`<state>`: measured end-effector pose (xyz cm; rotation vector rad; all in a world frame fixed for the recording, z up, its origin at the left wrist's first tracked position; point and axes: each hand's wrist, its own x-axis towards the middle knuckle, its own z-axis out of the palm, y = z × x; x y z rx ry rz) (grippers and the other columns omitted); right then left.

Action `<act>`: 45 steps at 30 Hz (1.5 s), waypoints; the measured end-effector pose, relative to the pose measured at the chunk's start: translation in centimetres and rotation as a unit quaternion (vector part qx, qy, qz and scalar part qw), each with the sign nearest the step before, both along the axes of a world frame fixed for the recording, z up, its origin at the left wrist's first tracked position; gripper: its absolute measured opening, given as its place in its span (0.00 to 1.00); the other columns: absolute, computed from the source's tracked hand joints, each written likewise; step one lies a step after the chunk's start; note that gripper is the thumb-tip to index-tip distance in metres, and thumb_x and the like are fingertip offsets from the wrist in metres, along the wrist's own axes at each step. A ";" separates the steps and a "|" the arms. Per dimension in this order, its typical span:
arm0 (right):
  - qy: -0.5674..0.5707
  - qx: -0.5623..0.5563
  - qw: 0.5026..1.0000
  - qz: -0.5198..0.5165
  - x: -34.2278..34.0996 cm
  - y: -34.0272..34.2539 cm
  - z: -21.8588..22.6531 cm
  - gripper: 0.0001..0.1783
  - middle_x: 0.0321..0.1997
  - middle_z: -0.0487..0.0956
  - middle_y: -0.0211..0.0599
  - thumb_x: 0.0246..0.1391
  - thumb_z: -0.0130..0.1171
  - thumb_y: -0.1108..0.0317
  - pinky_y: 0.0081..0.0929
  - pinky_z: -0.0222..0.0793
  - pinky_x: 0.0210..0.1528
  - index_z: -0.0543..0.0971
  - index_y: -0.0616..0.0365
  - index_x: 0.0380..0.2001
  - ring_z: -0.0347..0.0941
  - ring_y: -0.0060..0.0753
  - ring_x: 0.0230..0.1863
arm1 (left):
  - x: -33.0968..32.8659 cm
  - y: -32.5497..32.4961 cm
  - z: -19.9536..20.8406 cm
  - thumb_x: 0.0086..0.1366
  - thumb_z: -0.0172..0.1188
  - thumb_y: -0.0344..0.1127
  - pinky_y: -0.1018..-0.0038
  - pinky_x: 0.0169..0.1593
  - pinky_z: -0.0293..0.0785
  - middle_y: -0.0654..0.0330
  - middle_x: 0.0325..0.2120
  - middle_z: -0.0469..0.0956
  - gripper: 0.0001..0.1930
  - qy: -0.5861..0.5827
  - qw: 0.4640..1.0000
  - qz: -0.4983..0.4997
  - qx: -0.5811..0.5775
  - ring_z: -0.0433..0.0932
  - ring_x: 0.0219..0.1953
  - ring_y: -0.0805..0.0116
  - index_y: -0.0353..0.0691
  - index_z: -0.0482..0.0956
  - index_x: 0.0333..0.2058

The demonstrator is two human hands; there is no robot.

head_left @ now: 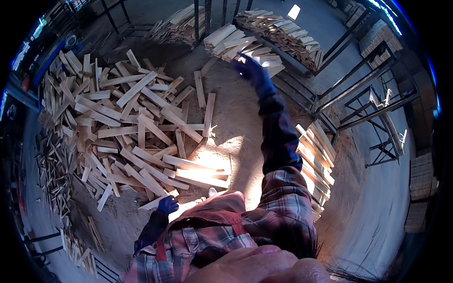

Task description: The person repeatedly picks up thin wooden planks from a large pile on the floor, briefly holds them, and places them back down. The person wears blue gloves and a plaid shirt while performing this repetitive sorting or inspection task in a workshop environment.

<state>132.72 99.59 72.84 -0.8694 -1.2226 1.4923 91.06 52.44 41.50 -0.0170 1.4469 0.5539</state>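
Observation:
My right arm stretches far forward, and my right hand (252, 71), in a dark blue glove, is over the near end of a stack of pale wooden slats (227, 38). Its thumb and fingers are apart, with no slat visible between them. My left hand (168, 204), also blue-gloved, is low by my side with loosely bent fingers and nothing visible in it. Beneath and beside it lies the end of a wooden slat (152, 203), at the near edge of a big loose heap of slats (137, 120). Whether the left hand touches that slat, I cannot tell.
Black metal frames (325, 111) stand ahead and to the right. Further stacks of slats (283, 35) lie at the back, another stack (316, 165) right of my arm. Small offcuts (52, 165) cover the far left. A metal stand (384, 122) is at right.

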 end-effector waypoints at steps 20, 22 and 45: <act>-0.265 -0.557 0.777 0.129 -19.5 -41.5 -48.1 0.30 0.38 0.79 0.34 0.50 0.57 0.40 0.24 0.65 0.28 0.76 0.53 0.45 0.75 0.32 0.34 | -8.9 -15.2 -4.0 0.63 0.51 0.50 0.66 0.32 0.74 0.55 0.34 0.77 0.17 -0.037 0.978 0.172 -0.108 0.77 0.31 0.62 0.43 0.74 0.38; -0.349 -0.540 0.759 0.099 -23.5 -41.0 -49.5 0.27 0.42 0.79 0.37 0.50 0.59 0.44 0.27 0.62 0.29 0.77 0.54 0.45 0.75 0.32 0.34 | -13.1 -19.3 -9.5 0.64 0.50 0.52 0.67 0.33 0.74 0.57 0.33 0.78 0.18 -0.033 0.978 0.163 -0.125 0.77 0.30 0.64 0.43 0.74 0.39; -0.544 -0.157 0.746 0.351 -63.2 -44.5 -71.8 0.48 0.47 0.73 0.57 0.35 0.69 0.41 0.33 0.65 0.52 0.67 0.68 0.51 0.71 0.49 0.49 | -22.7 -11.7 -38.7 0.50 0.68 0.42 0.64 0.46 0.72 0.45 0.41 0.75 0.38 0.432 0.888 0.088 0.127 0.77 0.44 0.55 0.36 0.60 0.56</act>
